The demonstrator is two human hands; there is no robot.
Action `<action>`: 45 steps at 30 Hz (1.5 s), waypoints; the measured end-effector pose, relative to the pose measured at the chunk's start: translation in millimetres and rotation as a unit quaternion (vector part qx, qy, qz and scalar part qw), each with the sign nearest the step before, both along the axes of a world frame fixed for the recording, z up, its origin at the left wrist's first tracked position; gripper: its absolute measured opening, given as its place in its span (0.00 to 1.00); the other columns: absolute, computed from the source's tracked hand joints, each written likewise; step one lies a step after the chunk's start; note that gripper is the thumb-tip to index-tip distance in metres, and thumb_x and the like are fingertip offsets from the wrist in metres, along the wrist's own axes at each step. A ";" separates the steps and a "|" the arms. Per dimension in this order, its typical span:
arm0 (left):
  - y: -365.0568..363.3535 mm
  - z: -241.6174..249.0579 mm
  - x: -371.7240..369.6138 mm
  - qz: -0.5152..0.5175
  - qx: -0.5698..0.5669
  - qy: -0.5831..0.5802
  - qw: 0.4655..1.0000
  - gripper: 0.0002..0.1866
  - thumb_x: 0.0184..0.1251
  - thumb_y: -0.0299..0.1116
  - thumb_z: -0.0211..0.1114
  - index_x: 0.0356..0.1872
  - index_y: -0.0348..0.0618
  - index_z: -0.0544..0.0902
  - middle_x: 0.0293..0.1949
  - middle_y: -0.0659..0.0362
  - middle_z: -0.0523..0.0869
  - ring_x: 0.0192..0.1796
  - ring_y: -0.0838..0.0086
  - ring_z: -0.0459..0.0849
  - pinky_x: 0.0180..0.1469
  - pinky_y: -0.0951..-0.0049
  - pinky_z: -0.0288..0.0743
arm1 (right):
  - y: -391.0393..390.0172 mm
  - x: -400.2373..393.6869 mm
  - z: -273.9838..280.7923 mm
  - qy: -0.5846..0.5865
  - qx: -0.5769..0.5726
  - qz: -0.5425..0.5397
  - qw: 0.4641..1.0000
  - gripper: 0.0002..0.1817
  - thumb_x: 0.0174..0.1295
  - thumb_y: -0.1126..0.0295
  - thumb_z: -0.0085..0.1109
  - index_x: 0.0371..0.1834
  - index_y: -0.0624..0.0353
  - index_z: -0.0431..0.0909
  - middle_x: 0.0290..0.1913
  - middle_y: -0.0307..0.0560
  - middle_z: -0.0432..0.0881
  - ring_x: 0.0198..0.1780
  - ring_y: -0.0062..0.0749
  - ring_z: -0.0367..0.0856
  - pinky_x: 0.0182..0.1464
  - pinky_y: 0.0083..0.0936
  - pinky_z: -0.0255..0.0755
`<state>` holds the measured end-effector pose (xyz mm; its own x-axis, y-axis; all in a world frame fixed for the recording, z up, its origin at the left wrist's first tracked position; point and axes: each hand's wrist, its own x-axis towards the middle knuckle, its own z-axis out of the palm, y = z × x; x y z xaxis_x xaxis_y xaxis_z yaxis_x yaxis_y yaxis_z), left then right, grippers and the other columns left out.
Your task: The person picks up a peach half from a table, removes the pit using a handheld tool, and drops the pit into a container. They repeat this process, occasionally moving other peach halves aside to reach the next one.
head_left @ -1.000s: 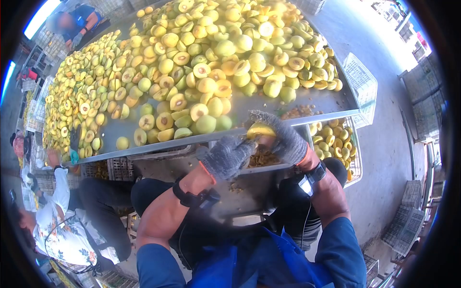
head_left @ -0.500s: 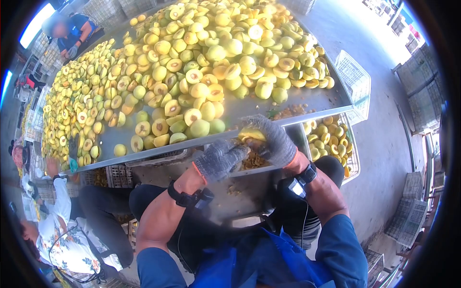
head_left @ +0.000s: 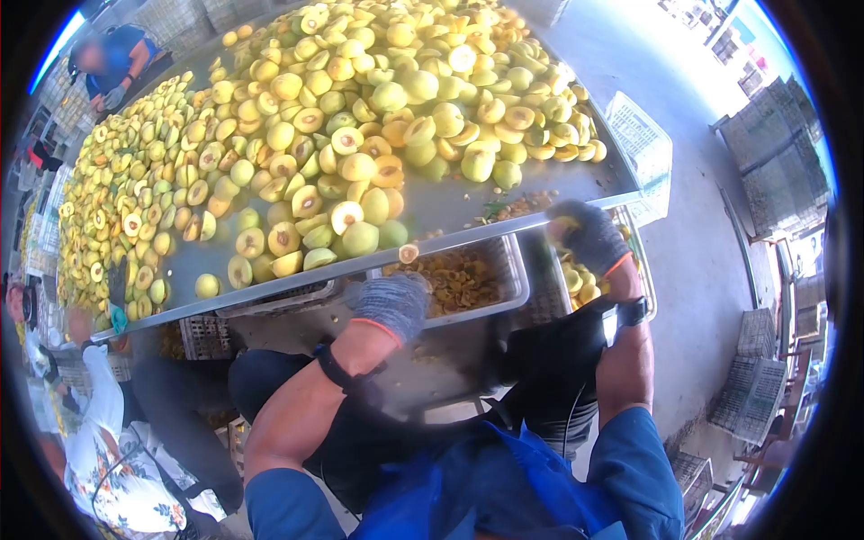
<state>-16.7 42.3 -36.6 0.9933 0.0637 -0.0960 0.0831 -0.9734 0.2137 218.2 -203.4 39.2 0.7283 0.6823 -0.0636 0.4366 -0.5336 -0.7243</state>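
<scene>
My left hand point(head_left: 391, 304), in a grey knit glove, is curled at the near side of the scrap tray, palm turned away, so what it holds is hidden. Just above its fingertips shows a small round pale piece with a brown middle point(head_left: 409, 254), overlapping the table's metal rim. My right hand point(head_left: 589, 236), gloved alike, reaches over the crate of yellow fruit halves point(head_left: 580, 281) on the right. Its fingers point down and are smeared by motion. Brown and yellow scraps point(head_left: 463, 277) fill the white tray point(head_left: 515, 286) between my hands.
A large metal table point(head_left: 450, 202) bears a heap of cut, plum-like yellow-green fruit point(head_left: 351, 108). A white crate point(head_left: 641, 148) stands by its right corner. One person point(head_left: 121, 63) works at the far left, another in a floral top point(head_left: 126, 468) sits beside me. Stacked crates point(head_left: 774, 144) stand right.
My hands have moved apart from above the tray, where they worked on a yellow fruit together. The right went right to the crate of halves; the left drew slightly left and down.
</scene>
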 end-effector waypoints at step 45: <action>-39.3 34.3 19.7 0.042 -0.228 -0.398 0.887 0.10 0.73 0.33 0.64 0.39 0.35 0.83 0.28 0.42 0.83 0.31 0.46 0.83 0.32 0.50 0.73 | 92.4 -64.3 -86.3 0.458 0.329 -0.047 0.824 0.18 0.73 0.58 0.56 0.51 0.63 0.80 0.42 0.44 0.86 0.42 0.27 0.85 0.48 0.23 0.80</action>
